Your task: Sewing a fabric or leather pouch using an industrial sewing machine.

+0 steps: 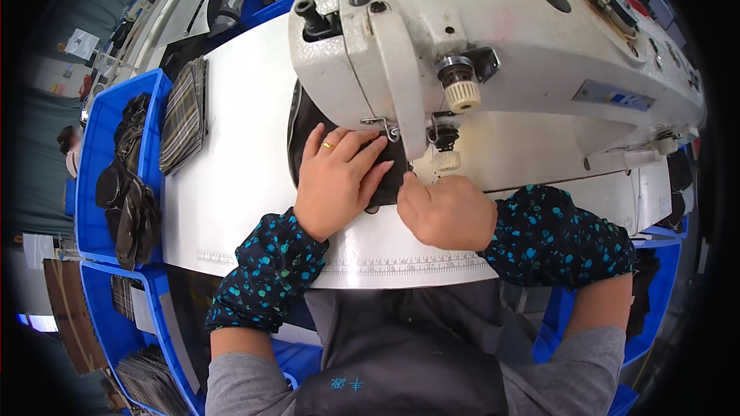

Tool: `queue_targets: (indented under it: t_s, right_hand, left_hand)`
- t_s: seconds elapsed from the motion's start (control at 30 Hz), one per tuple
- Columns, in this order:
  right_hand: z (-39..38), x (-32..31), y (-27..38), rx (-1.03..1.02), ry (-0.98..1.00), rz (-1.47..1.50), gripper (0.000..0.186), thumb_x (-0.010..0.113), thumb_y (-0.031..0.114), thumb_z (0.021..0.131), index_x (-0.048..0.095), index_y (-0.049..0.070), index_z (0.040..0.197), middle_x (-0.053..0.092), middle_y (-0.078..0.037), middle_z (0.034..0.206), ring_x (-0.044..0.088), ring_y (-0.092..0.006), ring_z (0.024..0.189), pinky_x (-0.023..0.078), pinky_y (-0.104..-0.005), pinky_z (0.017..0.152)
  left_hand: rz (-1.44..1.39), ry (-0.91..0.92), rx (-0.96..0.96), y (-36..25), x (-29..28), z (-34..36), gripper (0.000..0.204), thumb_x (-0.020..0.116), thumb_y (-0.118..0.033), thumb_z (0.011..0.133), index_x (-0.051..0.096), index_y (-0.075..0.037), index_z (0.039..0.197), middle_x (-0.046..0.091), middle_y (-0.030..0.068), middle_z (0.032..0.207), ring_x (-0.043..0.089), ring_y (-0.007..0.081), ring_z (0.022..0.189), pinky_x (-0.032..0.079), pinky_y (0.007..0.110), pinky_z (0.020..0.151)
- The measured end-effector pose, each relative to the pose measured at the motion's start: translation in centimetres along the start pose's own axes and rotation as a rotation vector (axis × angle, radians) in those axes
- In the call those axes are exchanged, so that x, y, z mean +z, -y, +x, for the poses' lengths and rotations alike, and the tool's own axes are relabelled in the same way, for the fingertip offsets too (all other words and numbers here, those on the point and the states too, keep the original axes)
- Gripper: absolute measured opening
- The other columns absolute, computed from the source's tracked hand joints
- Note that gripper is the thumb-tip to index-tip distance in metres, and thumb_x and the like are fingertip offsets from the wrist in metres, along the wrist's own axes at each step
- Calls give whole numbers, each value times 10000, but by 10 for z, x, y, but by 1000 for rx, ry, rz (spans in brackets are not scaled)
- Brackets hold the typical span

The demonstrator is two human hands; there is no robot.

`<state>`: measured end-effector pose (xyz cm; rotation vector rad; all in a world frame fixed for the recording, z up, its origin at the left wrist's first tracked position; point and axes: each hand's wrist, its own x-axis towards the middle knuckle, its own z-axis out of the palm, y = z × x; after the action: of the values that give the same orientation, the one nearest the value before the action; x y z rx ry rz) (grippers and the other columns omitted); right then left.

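Head view: left hand (338, 179) flat, fingers spread, pressing dark fabric piece (308, 127) under sewing machine (493, 54) head, right hand (447, 210) curled at fabric's 4 o'clock edge, grip hidden, plaid fabric stack (185, 114) at 9 o'clock, blue bin (96, 162) beyond

the sewing machine (493, 54) stands at the back of the table (231, 185), its head over the dark fabric piece (308, 119). the left hand (335, 181) lies flat on that piece; the right hand (447, 212) rests just right of it — near the needle. left of the table sits a bin (96, 185) with dark pieces in it; a folded plaid cloth (185, 115) lies on the table's left edge.
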<state>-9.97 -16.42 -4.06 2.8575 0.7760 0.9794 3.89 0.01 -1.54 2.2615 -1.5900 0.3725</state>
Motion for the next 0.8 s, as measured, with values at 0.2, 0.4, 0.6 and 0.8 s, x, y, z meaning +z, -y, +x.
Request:
queue_targets:
  t_s: [0.2,0.4,0.6,0.8]
  right_hand:
    - [2,-1,-9,113,27,145,102,659,143,754,608,61,722,519,-63,689,591,-180,512,456,-338,434]
    - [-7,-8,-20,289,81,267,111,682,165,782,675,83,856,614,-91,794,650,-235,579,493,-362,498]
    - [-5,-20,-24,377,153,352,260,702,96,791,727,114,1049,677,-24,837,659,-236,651,505,-381,546]
    - [-9,-17,-11,257,249,253,306,716,169,806,735,88,1100,582,6,688,615,-181,565,446,-367,478]
  left_hand:
    - [-173,-20,146,-2,-11,-20,285,789,-191,798,733,-77,1052,653,51,977,643,250,964,470,466,971]
    - [-64,10,290,-2,-11,-24,314,714,-80,755,738,-49,1067,643,46,982,632,209,935,505,384,903]
    - [-36,24,314,-4,-12,-22,396,667,-105,762,728,-55,1151,615,33,980,610,199,920,501,378,906]
    - [52,25,316,-12,-13,-20,456,702,-131,723,743,-100,1175,583,0,991,575,191,890,503,383,884]
